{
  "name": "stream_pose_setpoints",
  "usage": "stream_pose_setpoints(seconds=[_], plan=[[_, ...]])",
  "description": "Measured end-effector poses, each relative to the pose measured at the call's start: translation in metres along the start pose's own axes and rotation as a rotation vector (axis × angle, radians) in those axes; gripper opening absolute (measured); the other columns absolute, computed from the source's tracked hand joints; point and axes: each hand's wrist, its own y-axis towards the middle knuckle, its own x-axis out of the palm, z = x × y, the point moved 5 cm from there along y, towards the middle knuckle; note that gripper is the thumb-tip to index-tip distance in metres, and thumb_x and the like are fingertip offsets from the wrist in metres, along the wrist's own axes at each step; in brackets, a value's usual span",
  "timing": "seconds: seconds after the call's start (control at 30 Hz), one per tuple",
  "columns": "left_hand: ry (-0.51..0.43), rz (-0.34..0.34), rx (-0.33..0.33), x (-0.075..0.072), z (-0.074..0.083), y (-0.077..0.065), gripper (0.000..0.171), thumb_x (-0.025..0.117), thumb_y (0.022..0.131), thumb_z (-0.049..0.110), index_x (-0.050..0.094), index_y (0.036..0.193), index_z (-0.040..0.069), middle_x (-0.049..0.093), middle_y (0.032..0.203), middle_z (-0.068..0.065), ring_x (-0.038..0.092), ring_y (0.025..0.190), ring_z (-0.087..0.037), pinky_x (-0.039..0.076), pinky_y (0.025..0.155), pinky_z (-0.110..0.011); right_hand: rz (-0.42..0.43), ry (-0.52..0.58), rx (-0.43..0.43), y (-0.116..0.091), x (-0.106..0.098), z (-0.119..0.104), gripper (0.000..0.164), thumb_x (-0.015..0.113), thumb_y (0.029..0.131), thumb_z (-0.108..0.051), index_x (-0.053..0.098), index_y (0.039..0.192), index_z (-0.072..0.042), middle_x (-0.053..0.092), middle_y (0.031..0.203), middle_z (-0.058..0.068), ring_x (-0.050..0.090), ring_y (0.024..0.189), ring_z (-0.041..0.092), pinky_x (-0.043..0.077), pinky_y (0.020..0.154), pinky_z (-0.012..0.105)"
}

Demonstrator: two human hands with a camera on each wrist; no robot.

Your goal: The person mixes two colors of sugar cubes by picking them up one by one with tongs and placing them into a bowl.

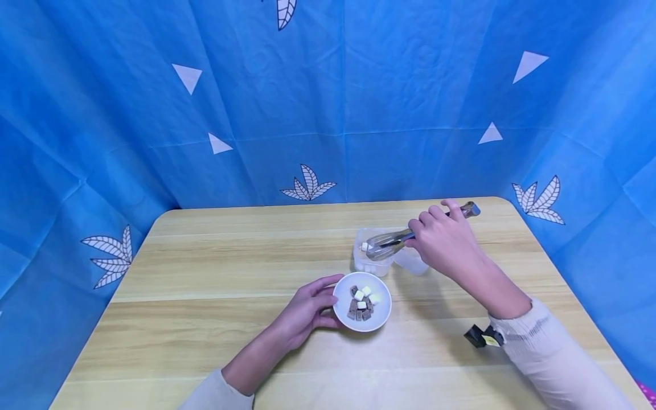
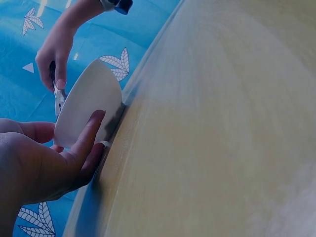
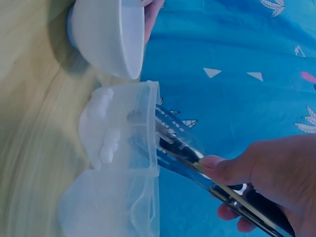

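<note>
White bowl [image 1: 381, 316]: stands out as the plainest thing on my feed, round, smooth and matte, its mouth facing up in the head view; I cannot tell whether its foot touches the desk [image 1: 195, 319].
In the bowl: brown cubes [image 1: 359, 315] heaped across the middle and lower part, with four white cubes [image 1: 361, 305] lying on and beside them; I see bare wall all round.
Clear tub [image 3: 131, 98]: just beyond the bowl, see-through plastic with a flat lip; I make out more white pieces [image 3: 109, 145] piled low inside.
Second tub [image 1: 412, 263]: same clear plastic, beside the first, beyond and right of the bowl; what it holds I cannot make out.
Tongs [image 1: 402, 237]: shiny metal with dark stretches, slotted ends dipping into the clear tub beyond the bowl; one white cube shows right by the tips, though I cannot tell if they pinch it.
Left hand [image 1: 310, 312]: wrapped round the bowl's left side, thumb at the rim, fingers against the outer wall.
Right hand [image 1: 443, 236]: beyond and right of the bowl, gripping the tongs along their handle.
Curtain [image 1: 400, 102]: blue with white leaves and triangles, behind the bowl.
</note>
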Motion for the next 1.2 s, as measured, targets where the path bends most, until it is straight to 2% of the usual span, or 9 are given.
stream_pose_setpoints(seconds=[0.23, 0.43, 0.57, 1.03, 1.2], plan=[[-0.001, -0.009, 0.004, 0.001, 0.001, 0.0, 0.06, 0.054, 0.1, 0.004, 0.039, 0.158, 0.005, 0.049, 0.153, -0.03, 0.071, 0.111, -0.029, 0.066, 0.091, -0.05, -0.01, -0.013, -0.068, 0.01, -0.001, -0.006, 0.032, 0.091, 0.077, -0.037, 0.077, 0.083, -0.009, 0.073, 0.077, 0.008, 0.064, 0.082, 0.028, 0.049, 0.103, 0.053], [-0.008, -0.001, -0.001, 0.0, 0.0, 0.0, 0.059, 0.054, 0.099, 0.004, 0.04, 0.157, 0.006, 0.051, 0.152, -0.028, 0.072, 0.11, -0.029, 0.066, 0.09, -0.05, -0.146, -0.039, -0.091, 0.021, 0.003, -0.014, 0.03, 0.089, 0.079, -0.038, 0.081, 0.091, -0.012, 0.076, 0.087, 0.006, 0.065, 0.09, 0.028, 0.046, 0.106, 0.052], [-0.009, -0.005, 0.0, 0.001, 0.001, 0.0, 0.06, 0.055, 0.099, 0.004, 0.04, 0.157, 0.006, 0.05, 0.152, -0.029, 0.072, 0.11, -0.028, 0.066, 0.091, -0.05, -0.192, -0.049, -0.104, 0.025, 0.005, -0.019, 0.029, 0.088, 0.08, -0.038, 0.081, 0.089, -0.012, 0.077, 0.087, 0.005, 0.066, 0.09, 0.028, 0.046, 0.107, 0.052], [-0.005, -0.006, 0.005, -0.001, 0.001, -0.001, 0.06, 0.055, 0.099, 0.005, 0.04, 0.158, 0.005, 0.051, 0.152, -0.029, 0.072, 0.108, -0.028, 0.066, 0.09, -0.05, -0.152, -0.079, -0.124, 0.025, 0.008, -0.024, 0.028, 0.091, 0.073, -0.039, 0.076, 0.072, -0.015, 0.071, 0.07, 0.001, 0.059, 0.073, 0.024, 0.044, 0.099, 0.047], [-0.009, 0.0, -0.004, 0.0, 0.001, 0.0, 0.059, 0.055, 0.099, 0.004, 0.041, 0.157, 0.006, 0.052, 0.151, -0.028, 0.072, 0.109, -0.029, 0.066, 0.09, -0.049, -0.151, -0.092, -0.119, 0.024, 0.005, -0.024, 0.027, 0.091, 0.073, -0.038, 0.076, 0.071, -0.015, 0.07, 0.068, 0.002, 0.059, 0.071, 0.023, 0.045, 0.097, 0.046]])
